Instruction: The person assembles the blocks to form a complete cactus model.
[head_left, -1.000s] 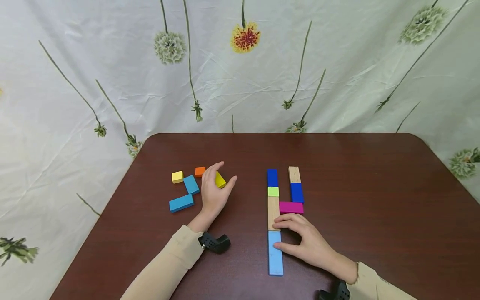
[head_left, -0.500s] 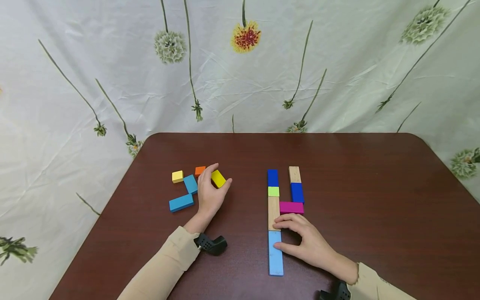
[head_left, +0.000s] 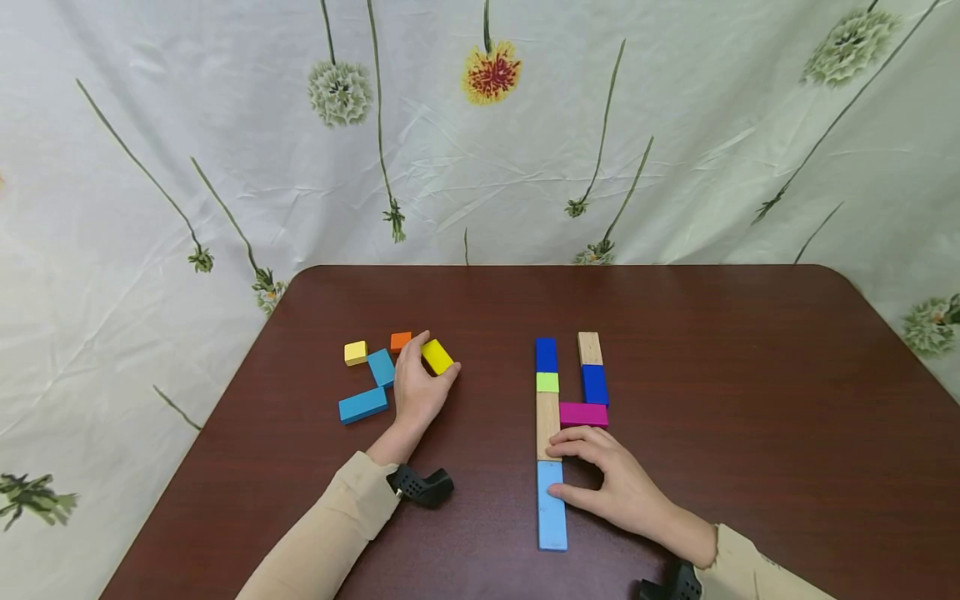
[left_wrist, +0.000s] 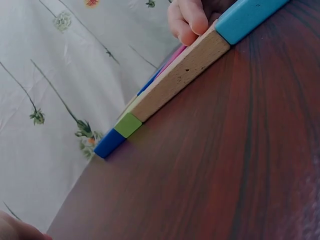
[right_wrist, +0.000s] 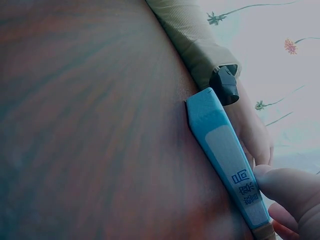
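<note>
In the head view my left hand (head_left: 420, 388) reaches round a yellow block (head_left: 437, 357), fingers at its upper left and thumb at its lower right, seeming to pinch it. My right hand (head_left: 618, 483) rests on a straight row of blocks. Its fingertips lie on a long natural wood block (head_left: 548, 421), its thumb on a long light blue block (head_left: 552, 517) with printed characters (right_wrist: 245, 187) in the right wrist view. Further up that row come a lime green block (head_left: 547, 382) and a dark blue block (head_left: 546, 354). A magenta block (head_left: 583, 414) adjoins the wood block's right side.
Beyond the magenta block stand another dark blue block (head_left: 596, 384) and a short wood block (head_left: 589, 348). Left of my left hand lie an orange block (head_left: 401, 342), a pale yellow block (head_left: 356, 353) and two blue blocks (head_left: 363, 406). The brown table (head_left: 480, 300) meets a flowered cloth (head_left: 225, 125).
My left hand has shifted slightly left and its fingers and thumb have drawn in about the yellow block. The right hand and the row have stayed in place.
</note>
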